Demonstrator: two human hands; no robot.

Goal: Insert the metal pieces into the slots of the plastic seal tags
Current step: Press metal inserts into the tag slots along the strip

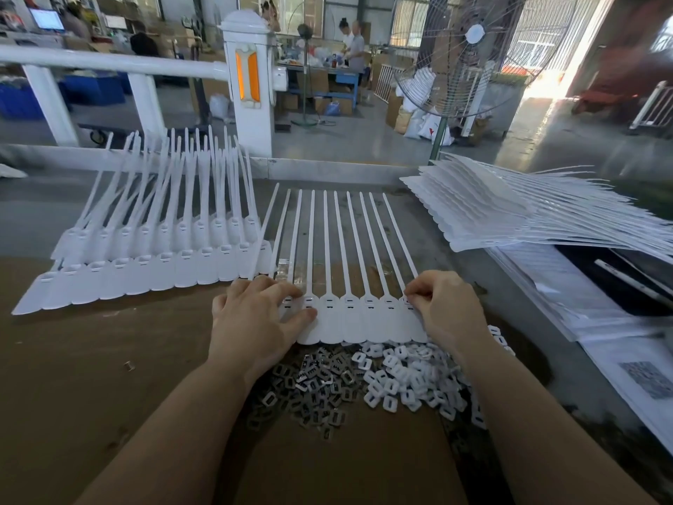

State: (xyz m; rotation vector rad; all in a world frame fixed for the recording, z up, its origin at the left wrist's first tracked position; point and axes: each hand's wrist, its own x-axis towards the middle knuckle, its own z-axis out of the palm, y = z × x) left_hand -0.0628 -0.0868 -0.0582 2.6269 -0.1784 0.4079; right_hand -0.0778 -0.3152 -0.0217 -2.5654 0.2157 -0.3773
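Observation:
A joined strip of white plastic seal tags [358, 315] lies flat in front of me, its long tails fanning away. My left hand [251, 318] rests on the strip's left end, fingers spread and fairly straight, pressing the tags down. My right hand [446, 308] sits at the strip's right end, fingertips curled and pinching at the slot of the rightmost tag; whether a metal piece is between them is hidden. A pile of small metal pieces [313, 388] lies just below the strip, beside a pile of white plastic caps [411, 377].
Overlapping rows of seal tags [153, 264] cover the table's left. A tall stack of tag strips [510, 213] lies at the right, over printed sheets [619, 351]. A white railing post [251, 85] and a standing fan [469, 52] rise behind the table.

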